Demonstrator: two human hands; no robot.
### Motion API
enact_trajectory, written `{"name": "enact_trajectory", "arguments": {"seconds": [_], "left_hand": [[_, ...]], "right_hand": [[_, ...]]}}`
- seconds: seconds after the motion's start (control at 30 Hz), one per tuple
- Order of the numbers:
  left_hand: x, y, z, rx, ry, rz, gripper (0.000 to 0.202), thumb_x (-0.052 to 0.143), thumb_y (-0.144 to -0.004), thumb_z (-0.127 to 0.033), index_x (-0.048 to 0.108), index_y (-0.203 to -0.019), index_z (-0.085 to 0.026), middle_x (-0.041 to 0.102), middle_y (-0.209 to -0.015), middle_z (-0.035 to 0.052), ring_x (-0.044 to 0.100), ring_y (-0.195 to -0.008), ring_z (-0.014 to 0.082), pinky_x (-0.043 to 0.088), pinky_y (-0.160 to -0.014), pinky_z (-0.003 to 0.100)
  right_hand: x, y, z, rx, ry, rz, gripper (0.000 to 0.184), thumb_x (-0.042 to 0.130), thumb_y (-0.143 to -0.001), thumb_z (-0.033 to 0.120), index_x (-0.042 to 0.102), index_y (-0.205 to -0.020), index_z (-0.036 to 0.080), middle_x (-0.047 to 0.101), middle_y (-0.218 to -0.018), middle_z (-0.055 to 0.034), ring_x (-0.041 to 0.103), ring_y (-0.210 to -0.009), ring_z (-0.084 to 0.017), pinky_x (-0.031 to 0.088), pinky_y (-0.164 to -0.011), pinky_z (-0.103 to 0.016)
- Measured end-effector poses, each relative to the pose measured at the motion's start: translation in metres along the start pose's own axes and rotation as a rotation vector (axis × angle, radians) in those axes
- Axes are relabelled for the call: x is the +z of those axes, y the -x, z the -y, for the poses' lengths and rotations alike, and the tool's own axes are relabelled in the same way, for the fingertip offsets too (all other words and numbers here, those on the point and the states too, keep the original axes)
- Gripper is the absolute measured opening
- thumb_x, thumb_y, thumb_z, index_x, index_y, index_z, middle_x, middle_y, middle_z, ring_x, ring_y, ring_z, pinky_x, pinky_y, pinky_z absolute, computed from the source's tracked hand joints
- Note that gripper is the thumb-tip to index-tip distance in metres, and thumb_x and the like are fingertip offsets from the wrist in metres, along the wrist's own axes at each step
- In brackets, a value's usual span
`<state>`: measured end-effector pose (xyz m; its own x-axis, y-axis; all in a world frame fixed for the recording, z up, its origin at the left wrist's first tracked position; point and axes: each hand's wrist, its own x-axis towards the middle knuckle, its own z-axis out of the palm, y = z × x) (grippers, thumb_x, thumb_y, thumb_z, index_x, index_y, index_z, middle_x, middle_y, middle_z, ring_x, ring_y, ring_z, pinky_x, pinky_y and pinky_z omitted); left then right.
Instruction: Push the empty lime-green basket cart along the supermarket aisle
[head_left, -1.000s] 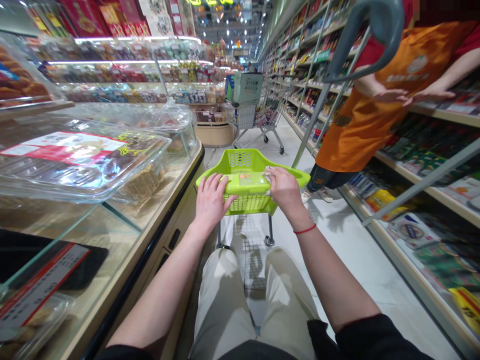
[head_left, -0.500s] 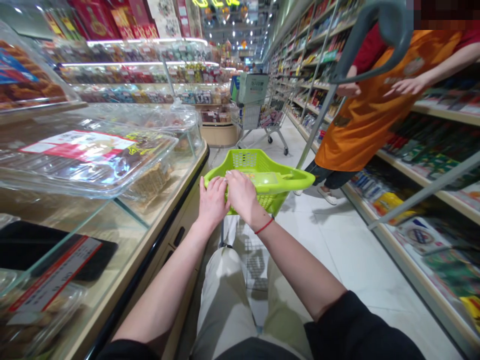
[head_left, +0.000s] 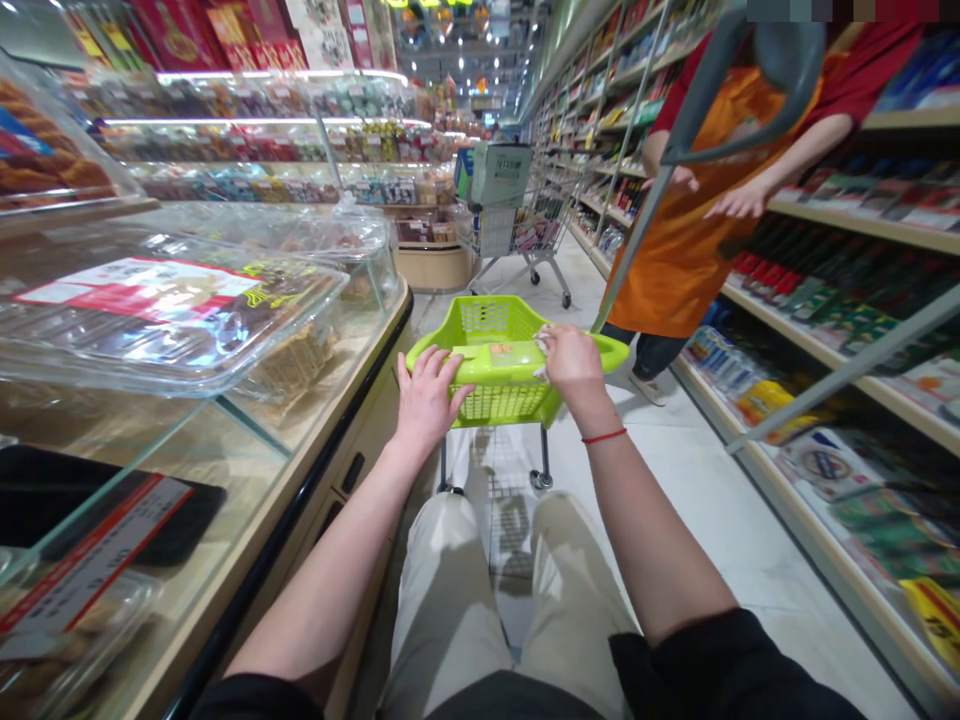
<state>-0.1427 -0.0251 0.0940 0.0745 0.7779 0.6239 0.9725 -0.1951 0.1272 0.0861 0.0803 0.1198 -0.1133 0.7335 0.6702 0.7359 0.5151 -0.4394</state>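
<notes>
A small lime-green shopping cart (head_left: 499, 402) stands right in front of my knees, with a label on its handle bar. My left hand (head_left: 429, 395) holds the left end of that handle, fingers draped over the top and thumb apart below. At the handle's right part, my right hand (head_left: 576, 362) is closed around a crumpled white tissue (head_left: 541, 340) and presses it against the bar. Only small bits of the tissue show past the fingers. A red string circles my right wrist.
To the left runs a display counter (head_left: 300, 480) with clear packs of baked goods (head_left: 172, 300). A larger metal cart (head_left: 517, 220) loaded with boxes stands ahead. A person in an orange apron (head_left: 682, 240) is at the right, beside a grey-handled pole (head_left: 637, 250) and stocked shelves (head_left: 840, 350).
My right hand has moved right along the handle, away from my left hand, and the white tissue now shows. My left hand stays at the left end. The person in the apron appears farther left.
</notes>
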Motion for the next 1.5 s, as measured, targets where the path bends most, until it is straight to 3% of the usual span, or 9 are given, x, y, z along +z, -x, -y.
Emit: {"name": "enact_trajectory", "arguments": {"seconds": [0.13, 0.27, 0.37, 0.53, 0.83, 1.0, 1.23, 1.37, 1.5], "left_hand": [[-0.003, -0.002, -0.003, -0.010, -0.013, 0.011, 0.041, 0.057, -0.096, -0.031, 0.060, -0.136, -0.023, 0.065, -0.138, 0.0137, 0.049, -0.141, 0.0339, 0.019, -0.124, 0.068], [-0.004, -0.002, -0.002, -0.005, -0.023, 0.034, 0.044, 0.056, -0.093, -0.024, 0.059, -0.137, -0.021, 0.065, -0.139, 0.0132, 0.050, -0.140, 0.0332, 0.018, -0.125, 0.066], [-0.003, -0.002, 0.000, -0.007, -0.034, 0.034, 0.042, 0.056, -0.090, -0.020, 0.061, -0.132, -0.019, 0.065, -0.138, 0.0141, 0.052, -0.139, 0.0321, 0.017, -0.126, 0.064], [-0.006, -0.002, -0.001, 0.007, -0.041, 0.035, 0.042, 0.054, -0.095, -0.026, 0.059, -0.135, -0.017, 0.066, -0.135, 0.0150, 0.055, -0.135, 0.0311, 0.020, -0.126, 0.061], [-0.006, -0.004, 0.001, 0.011, -0.068, 0.020, 0.039, 0.058, -0.096, -0.035, 0.062, -0.133, -0.021, 0.068, -0.131, 0.0130, 0.054, -0.136, 0.0332, 0.028, -0.124, 0.056], [-0.002, -0.003, 0.007, 0.006, -0.017, -0.012, 0.055, 0.060, -0.093, -0.033, 0.050, -0.144, -0.014, 0.066, -0.134, 0.0165, 0.056, -0.134, 0.0315, 0.027, -0.125, 0.053], [0.005, -0.002, 0.016, -0.009, 0.052, -0.048, 0.069, 0.045, -0.090, -0.020, 0.027, -0.157, -0.013, 0.058, -0.148, 0.0177, 0.057, -0.135, 0.0264, 0.028, -0.126, 0.051], [0.006, -0.001, 0.018, -0.002, 0.064, -0.061, 0.078, 0.048, -0.088, -0.021, 0.018, -0.160, -0.012, 0.061, -0.143, 0.0177, 0.058, -0.134, 0.0273, 0.030, -0.125, 0.052], [0.004, -0.001, 0.015, 0.007, 0.062, -0.058, 0.084, 0.052, -0.086, -0.022, 0.015, -0.161, -0.011, 0.067, -0.130, 0.0147, 0.060, -0.131, 0.0288, 0.030, -0.126, 0.053]], "right_hand": [[0.018, 0.007, 0.036, 0.089, 0.018, 0.064, 0.033, 0.046, -0.092, 0.009, 0.077, -0.102, 0.015, 0.074, -0.111, -0.0157, 0.071, -0.104, -0.027, 0.054, -0.103, -0.043], [0.033, 0.021, 0.103, -0.024, 0.043, 0.199, 0.039, 0.040, -0.095, 0.002, 0.074, -0.112, 0.011, 0.071, -0.121, -0.0188, 0.068, -0.113, -0.025, 0.053, -0.104, -0.039], [0.036, 0.027, 0.130, -0.139, 0.060, 0.268, 0.038, 0.039, -0.097, 0.003, 0.073, -0.115, 0.010, 0.070, -0.125, -0.0192, 0.066, -0.119, -0.025, 0.049, -0.110, -0.038], [0.030, 0.024, 0.107, -0.121, 0.053, 0.269, 0.037, 0.048, -0.093, 0.003, 0.072, -0.119, 0.014, 0.070, -0.126, -0.0153, 0.067, -0.116, -0.024, 0.052, -0.106, -0.036], [-0.005, 0.023, 0.016, 0.080, -0.053, -0.041, 0.034, 0.048, -0.092, 0.013, 0.075, -0.112, 0.014, 0.071, -0.123, -0.0163, 0.067, -0.116, -0.027, 0.050, -0.110, -0.043], [0.014, 0.043, 0.048, -0.004, -0.099, -0.117, 0.039, 0.041, -0.099, 0.016, 0.072, -0.122, 0.013, 0.068, -0.131, -0.0188, 0.062, -0.126, -0.027, 0.048, -0.114, -0.045], [0.053, 0.055, 0.130, -0.272, -0.087, 0.089, 0.033, 0.046, -0.101, 0.012, 0.071, -0.123, 0.015, 0.068, -0.135, -0.0159, 0.061, -0.129, -0.024, 0.041, -0.121, -0.044], [0.044, 0.055, 0.123, -0.315, -0.068, 0.115, 0.034, 0.048, -0.100, 0.010, 0.071, -0.123, 0.018, 0.067, -0.139, -0.0137, 0.060, -0.133, -0.024, 0.039, -0.123, -0.047], [0.020, 0.062, 0.077, -0.341, -0.040, 0.087, 0.041, 0.043, -0.098, 0.007, 0.070, -0.127, 0.018, 0.063, -0.145, -0.0124, 0.056, -0.138, -0.024, 0.036, -0.125, -0.050]]}}
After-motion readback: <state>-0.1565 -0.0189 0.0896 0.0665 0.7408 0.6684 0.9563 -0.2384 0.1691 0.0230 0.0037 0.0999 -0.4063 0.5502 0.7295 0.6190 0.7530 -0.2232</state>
